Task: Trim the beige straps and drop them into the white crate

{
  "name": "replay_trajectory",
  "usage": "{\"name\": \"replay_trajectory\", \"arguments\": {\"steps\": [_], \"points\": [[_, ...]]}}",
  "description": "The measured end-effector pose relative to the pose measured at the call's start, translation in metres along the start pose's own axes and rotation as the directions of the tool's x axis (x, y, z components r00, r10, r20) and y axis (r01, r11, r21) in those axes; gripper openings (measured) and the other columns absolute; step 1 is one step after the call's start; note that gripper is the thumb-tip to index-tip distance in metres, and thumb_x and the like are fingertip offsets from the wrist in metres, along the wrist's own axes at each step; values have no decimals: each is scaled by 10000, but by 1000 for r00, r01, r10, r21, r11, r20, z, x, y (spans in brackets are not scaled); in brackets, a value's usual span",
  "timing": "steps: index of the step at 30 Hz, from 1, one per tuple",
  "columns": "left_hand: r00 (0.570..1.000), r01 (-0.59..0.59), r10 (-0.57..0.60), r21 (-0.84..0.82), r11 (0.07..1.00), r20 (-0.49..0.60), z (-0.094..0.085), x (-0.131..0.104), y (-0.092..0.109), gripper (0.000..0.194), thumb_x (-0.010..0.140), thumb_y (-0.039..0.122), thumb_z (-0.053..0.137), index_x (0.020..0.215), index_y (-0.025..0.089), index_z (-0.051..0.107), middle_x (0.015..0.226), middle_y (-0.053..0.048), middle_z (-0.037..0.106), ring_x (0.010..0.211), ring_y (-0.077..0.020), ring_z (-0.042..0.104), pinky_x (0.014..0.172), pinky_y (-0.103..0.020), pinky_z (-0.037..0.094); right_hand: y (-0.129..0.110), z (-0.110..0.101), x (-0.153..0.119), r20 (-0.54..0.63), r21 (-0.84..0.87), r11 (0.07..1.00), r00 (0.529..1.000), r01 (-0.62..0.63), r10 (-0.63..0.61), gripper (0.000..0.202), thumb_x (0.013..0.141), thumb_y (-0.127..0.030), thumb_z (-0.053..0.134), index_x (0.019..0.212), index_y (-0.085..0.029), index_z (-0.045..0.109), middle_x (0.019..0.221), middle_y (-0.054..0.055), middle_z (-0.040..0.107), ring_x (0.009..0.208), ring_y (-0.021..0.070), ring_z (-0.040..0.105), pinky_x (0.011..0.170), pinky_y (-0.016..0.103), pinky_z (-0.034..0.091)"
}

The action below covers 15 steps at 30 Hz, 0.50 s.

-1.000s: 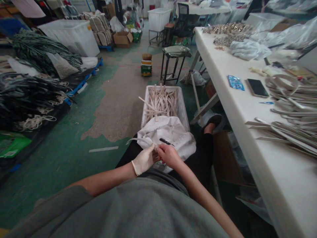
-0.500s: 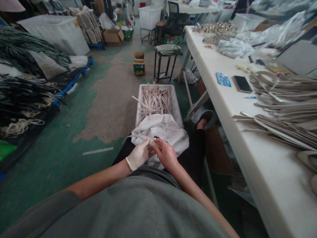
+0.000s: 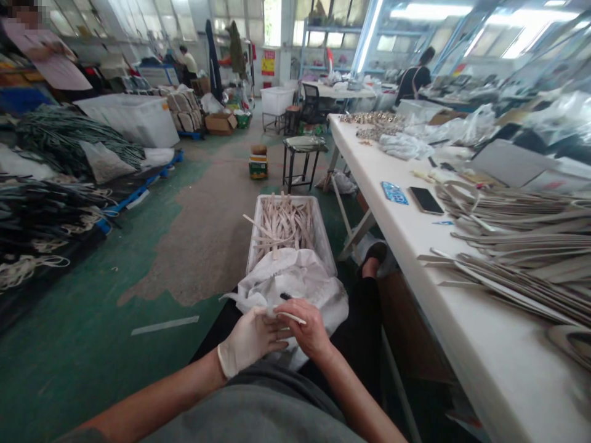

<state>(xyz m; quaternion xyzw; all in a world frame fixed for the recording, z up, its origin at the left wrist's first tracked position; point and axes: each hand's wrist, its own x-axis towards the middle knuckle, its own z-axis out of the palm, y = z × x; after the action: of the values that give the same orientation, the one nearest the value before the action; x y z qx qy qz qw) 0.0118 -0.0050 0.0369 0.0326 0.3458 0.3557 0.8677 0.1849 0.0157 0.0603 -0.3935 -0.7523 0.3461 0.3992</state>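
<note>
The right hand [image 3: 307, 329] pinched one pale strip [image 3: 292, 318] above one white bag [image 3: 318, 286]; the single gloved left hand [image 3: 247, 341] lay open beside it, seemingly touching the other's fingers. One crate [image 3: 327, 243] held many strips [image 3: 286, 224], too tangled to count. One phone [image 3: 425, 200] and one blue packet [image 3: 394, 192] lay on the table [image 3: 406, 240].

Open floor left of the white crate [image 3: 327, 249].

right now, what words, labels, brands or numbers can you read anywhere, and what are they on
None reads clearly.
Blue packet on the table: pale lettering, too blurred.
Red and yellow wall sign: too small.
Green and yellow box on the floor: too small.
</note>
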Motion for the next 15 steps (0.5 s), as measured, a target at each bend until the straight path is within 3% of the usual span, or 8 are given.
{"name": "replay_trajectory", "arguments": {"steps": [2,4,6,9,11,12,15], "points": [[995,7,-12,-54,999,-101,-12,6,13,396,912,463,531,1006,102,666,948,-165,734,856,-278,718,762,-381,548,-12,-9,-5,-36,83,995,998,-57,60,258,963,-366,532,926,-262,765,828,53,754,772,204,680,769,330,515],[960,-116,79,-123,986,-267,-28,12,37,418,947,472,482,1036,93,634,885,-147,733,784,-240,724,720,-347,565,-26,-27,-15,-5,194,975,994,-107,110,288,953,-423,540,888,-263,771,813,54,753,733,200,678,724,317,523],[894,-279,196,-159,947,-403,-42,16,70,421,982,445,421,1076,78,606,803,-123,720,706,-201,716,678,-308,574,-38,-47,-29,72,289,940,983,-181,167,313,928,-484,565,852,-260,771,776,56,741,698,199,663,687,313,523],[790,-476,362,-123,871,-496,-47,21,117,349,1013,331,369,1175,97,571,745,-71,704,627,-154,697,617,-262,571,-43,-66,-47,251,377,867,937,-326,243,328,891,-531,603,839,-251,767,758,58,717,698,198,647,680,311,517],[740,-555,475,-32,832,-476,-36,24,132,281,1004,238,400,1205,146,573,747,-37,702,588,-124,681,574,-227,552,-37,-66,-52,353,419,809,895,-413,275,347,880,-548,611,855,-238,764,725,48,696,672,188,631,661,301,508],[738,-568,523,26,823,-426,-27,26,133,263,989,218,439,1201,165,586,749,-29,702,567,-114,670,546,-211,535,-33,-63,-51,375,440,778,879,-448,294,371,879,-564,605,859,-228,761,705,43,685,655,182,622,652,296,504],[826,-505,537,198,840,-172,1,34,111,235,919,242,594,1135,162,645,744,-45,705,530,-115,640,492,-197,485,-17,-54,-35,261,530,706,883,-469,390,430,891,-602,564,877,-208,737,832,60,722,739,188,648,717,304,517]]}}
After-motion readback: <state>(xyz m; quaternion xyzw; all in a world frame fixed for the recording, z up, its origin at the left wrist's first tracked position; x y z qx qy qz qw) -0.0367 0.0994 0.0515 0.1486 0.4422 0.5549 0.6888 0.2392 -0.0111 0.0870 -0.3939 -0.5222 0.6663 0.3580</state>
